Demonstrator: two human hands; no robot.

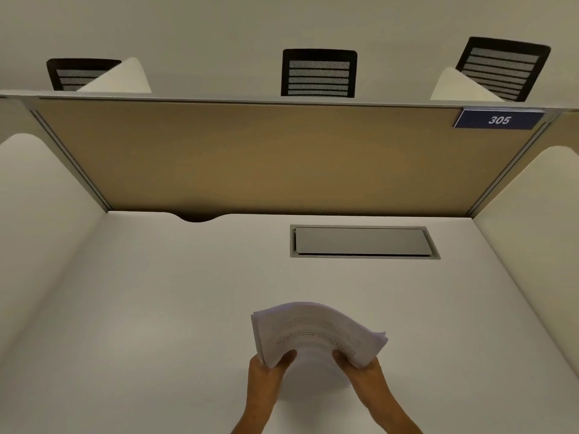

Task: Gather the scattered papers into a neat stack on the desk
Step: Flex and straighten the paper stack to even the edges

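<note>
hands: left hand (266, 375) and right hand (365, 372) clamp bowed white printed paper sheaf (313, 333), lower centre
why: squaring edges above pale desk (141, 308)

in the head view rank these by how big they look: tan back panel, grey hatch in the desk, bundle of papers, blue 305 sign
1. tan back panel, by far the largest.
2. grey hatch and bundle of papers: about alike, and the papers sit nearer the camera, so I won't rank them.
3. blue 305 sign, smallest.

Papers (316, 332) above desk (156, 308); hatch (360, 241) behind; partition (266, 158) beyond
</note>
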